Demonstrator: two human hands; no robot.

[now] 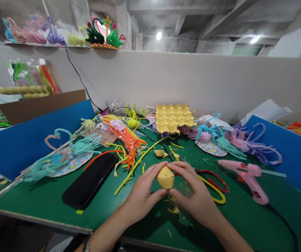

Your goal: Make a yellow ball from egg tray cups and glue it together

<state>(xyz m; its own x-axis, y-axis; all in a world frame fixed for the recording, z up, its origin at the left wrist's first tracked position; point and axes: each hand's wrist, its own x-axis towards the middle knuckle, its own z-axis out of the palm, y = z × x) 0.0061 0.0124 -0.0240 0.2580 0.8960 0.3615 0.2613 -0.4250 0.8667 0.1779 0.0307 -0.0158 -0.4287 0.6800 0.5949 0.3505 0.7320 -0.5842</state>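
Both forearms entered from the lower edge and converged above the green counter [48,206]. The left hand [141,194] and right hand [194,190], palms down, pinched between thumbs and fingertips a small yellow cup-shaped piece of egg-carton pulp [165,177], held just above the counter near its front edge. Red-and-yellow-handled scissors [214,185] lay just beside the right hand; a pink glue gun [247,175] lay farther right. A black rectangular phone [90,180] lay left. A yellow egg tray [173,119] rested behind.
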